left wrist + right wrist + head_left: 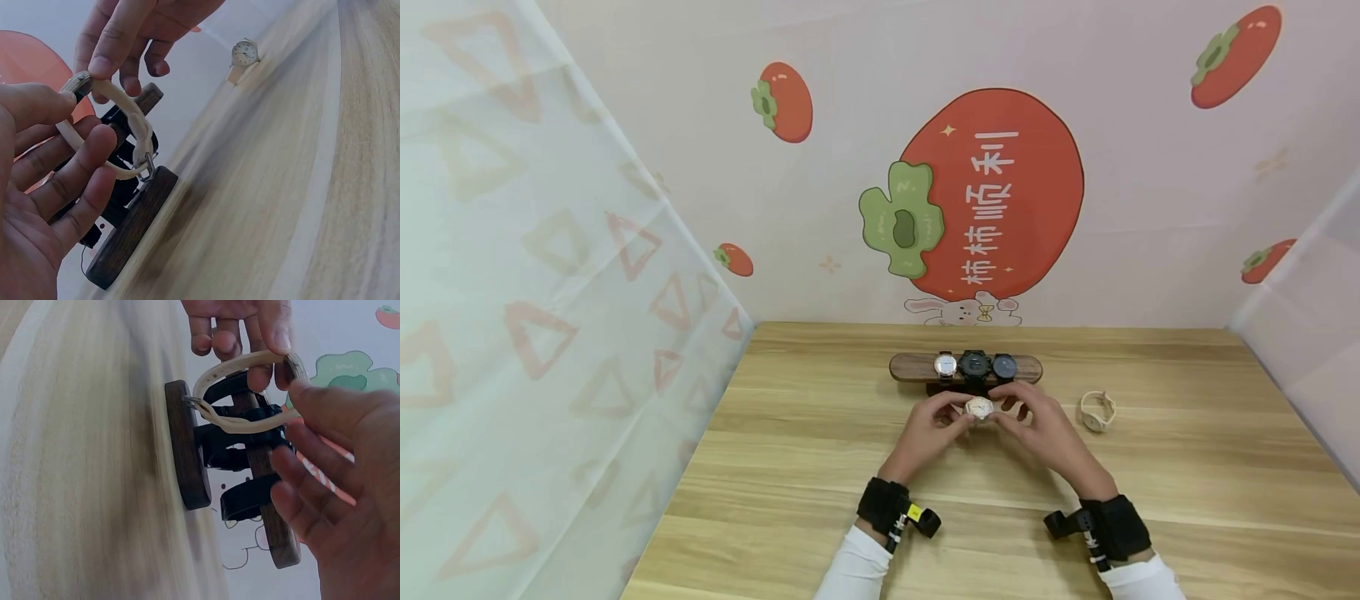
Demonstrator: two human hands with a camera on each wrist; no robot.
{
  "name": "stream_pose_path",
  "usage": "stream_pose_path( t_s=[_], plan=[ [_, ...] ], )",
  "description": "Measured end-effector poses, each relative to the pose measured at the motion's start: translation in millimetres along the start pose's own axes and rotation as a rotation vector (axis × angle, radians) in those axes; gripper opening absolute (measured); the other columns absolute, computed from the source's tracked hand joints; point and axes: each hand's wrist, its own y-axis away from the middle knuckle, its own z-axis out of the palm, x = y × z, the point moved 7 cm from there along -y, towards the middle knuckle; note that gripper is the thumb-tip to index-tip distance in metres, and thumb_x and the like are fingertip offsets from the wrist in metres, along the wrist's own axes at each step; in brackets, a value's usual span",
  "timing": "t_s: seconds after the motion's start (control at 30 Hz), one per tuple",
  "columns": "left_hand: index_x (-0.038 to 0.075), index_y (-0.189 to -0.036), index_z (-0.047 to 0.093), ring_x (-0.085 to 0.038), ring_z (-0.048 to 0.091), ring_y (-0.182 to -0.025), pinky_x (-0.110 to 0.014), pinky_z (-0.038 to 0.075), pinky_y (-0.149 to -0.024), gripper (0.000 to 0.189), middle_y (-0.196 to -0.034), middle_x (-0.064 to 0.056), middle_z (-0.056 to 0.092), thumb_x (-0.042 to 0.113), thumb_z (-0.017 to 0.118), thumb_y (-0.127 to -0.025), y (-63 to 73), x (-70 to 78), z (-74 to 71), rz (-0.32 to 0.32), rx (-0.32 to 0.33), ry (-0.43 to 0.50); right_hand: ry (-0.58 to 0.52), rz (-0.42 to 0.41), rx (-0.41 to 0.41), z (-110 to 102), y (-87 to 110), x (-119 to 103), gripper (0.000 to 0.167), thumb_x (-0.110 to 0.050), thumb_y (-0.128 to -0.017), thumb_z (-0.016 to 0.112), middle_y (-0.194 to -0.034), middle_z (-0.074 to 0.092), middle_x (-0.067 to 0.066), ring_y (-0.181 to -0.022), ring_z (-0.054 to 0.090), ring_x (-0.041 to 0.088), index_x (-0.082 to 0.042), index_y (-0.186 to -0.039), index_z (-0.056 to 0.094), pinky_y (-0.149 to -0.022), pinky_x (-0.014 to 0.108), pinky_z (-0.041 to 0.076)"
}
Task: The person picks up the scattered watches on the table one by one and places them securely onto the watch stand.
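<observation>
Backdrop (1135, 208) reads 柿柿顺利 beyond left hand (929, 429) and right hand (1045, 429), each grip pinching the same cream-strapped watch (979, 407).

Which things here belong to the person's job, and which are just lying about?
Likely in the job:
cream-strapped watch, pinched by left hand and right hand
wooden watch stand, behind
three watches on it

Apparently lying about:
loose cream-strapped watch, on the tabletop

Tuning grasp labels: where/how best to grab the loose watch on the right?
Loose watch: probably pinch its case with the right hand once free, from above on the near side, one finger inside its strap loop. The case sits at the loop's near end, and the opening shows from above.
</observation>
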Motion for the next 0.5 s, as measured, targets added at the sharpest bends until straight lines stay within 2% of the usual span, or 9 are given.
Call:
stream_pose_path(
  t_s=[0.1,0.17,0.37,0.5],
  plan=[
    [0.012,-0.132,0.07,-0.029,0.074,-0.081,-0.02,0.057,-0.066,0.03,-0.095,-0.014,0.077,0.017,0.074,-0.102,0.6,1.0,0.4,-0.006,0.003,0.021,0.018,0.015,0.036,-1.1,-0.8,-0.5,0.024,-0.011,-0.094,0.083,-0.103,0.072,0.004,-0.089,0.064,0.014,-0.011,-0.117,0.074,-0.071,0.026,0.058],
    [0.011,-0.13,0.069,-0.031,0.073,-0.08,-0.019,0.056,-0.065,0.029,-0.09,-0.014,0.076,0.016,0.074,-0.102,1.0,1.5,0.5,-0.011,0.007,0.026,0.026,0.029,0.045,-1.2,-0.8,-0.9,0.02,-0.011,-0.095,0.081,-0.101,0.071,0.002,-0.088,0.063,0.013,-0.011,-0.114,0.074,-0.071,0.027,0.058],
    [0.011,-0.126,0.068,-0.013,0.067,-0.073,-0.021,0.055,-0.061,0.028,-0.087,-0.009,0.073,0.018,0.077,-0.1,3.0,1.6,-0.7,-0.021,0.022,0.02,0.012,0.052,0.035,2.7,-0.5,-1.1,0.016,-0.011,-0.099,0.077,-0.102,0.073,0.0,-0.092,0.064,0.014,-0.012,-0.114,0.076,-0.077,0.031,0.061],
    [0.014,-0.123,0.067,-0.006,0.064,-0.078,-0.021,0.057,-0.068,0.029,-0.094,-0.008,0.072,0.021,0.08,-0.098,4.2,0.1,-2.7,-0.026,0.049,-0.015,-0.036,0.017,0.014,7.4,0.1,-0.8,0.021,-0.008,-0.098,0.077,-0.106,0.073,0.001,-0.093,0.065,0.014,-0.01,-0.119,0.075,-0.078,0.031,0.062]
  ],
)
